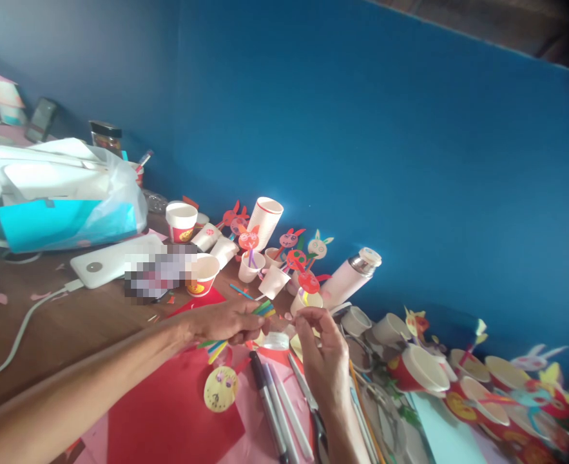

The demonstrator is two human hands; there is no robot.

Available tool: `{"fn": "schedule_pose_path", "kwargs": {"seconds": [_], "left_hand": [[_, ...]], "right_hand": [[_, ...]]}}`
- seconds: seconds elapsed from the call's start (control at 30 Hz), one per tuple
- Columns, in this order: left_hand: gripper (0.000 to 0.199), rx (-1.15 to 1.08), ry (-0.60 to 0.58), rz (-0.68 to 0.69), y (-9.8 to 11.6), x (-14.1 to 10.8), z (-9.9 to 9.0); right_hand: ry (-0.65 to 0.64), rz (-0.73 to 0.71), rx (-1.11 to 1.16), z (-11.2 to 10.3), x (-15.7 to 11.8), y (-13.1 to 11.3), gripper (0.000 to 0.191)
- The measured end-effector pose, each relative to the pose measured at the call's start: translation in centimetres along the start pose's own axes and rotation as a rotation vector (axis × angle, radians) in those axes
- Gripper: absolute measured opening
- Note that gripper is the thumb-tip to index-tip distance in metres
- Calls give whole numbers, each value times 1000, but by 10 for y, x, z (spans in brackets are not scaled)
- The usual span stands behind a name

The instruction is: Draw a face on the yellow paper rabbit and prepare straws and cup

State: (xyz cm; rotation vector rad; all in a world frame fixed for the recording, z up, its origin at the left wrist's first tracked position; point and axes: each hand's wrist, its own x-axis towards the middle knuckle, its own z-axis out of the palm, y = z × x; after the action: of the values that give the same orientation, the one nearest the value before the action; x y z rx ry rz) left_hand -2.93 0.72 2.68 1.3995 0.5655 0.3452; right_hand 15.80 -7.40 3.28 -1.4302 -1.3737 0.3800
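My left hand (233, 320) is closed around a bundle of thin coloured sticks (265, 309), green, yellow and blue, that look like straws. Their other ends stick out below the hand. To its right, my right hand (323, 351) has thumb and fingers pinched together; what lies between them is too small to make out. A clear round item (275, 340), perhaps a tape roll, lies between and below the hands. A yellow paper disc with a drawn face (220, 389) rests on the red paper (168, 406) under my left hand.
Markers (269, 406) and scissors (308, 386) lie near my right wrist. Paper cups with cut-out animal heads (252, 265) stand along the blue wall, beside a thermos (354, 274). More cups (422, 370) crowd the right. A power bank (117, 258) and plastic bag (62, 193) sit left.
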Motion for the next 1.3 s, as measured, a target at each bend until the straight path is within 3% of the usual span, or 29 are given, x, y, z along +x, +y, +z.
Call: {"fn": "schedule_pose_path", "kwargs": {"seconds": [0.2, 0.5, 0.63, 0.87, 0.97, 1.1, 1.3], "left_hand": [[51, 19, -110, 25, -13, 5, -1], [46, 92, -126, 28, -2, -2, 7], [50, 76, -108, 28, -2, -3, 4], [43, 181, 96, 190, 12, -8, 11], [39, 221, 175, 185, 21, -12, 18], [31, 256, 315, 162, 27, -14, 23], [21, 202, 287, 213, 20, -10, 24]], "right_hand": [[-98, -29, -36, -4, -1, -3, 16], [-201, -120, -75, -8, 1, 2, 18], [-192, -94, -47, -11, 2, 0, 18], [-208, -139, -87, -9, 1, 4, 18], [-167, -222, -131, -9, 1, 2, 16], [-213, -347, -151, -8, 2, -3, 16], [-234, -394, -110, -9, 1, -7, 15]]}}
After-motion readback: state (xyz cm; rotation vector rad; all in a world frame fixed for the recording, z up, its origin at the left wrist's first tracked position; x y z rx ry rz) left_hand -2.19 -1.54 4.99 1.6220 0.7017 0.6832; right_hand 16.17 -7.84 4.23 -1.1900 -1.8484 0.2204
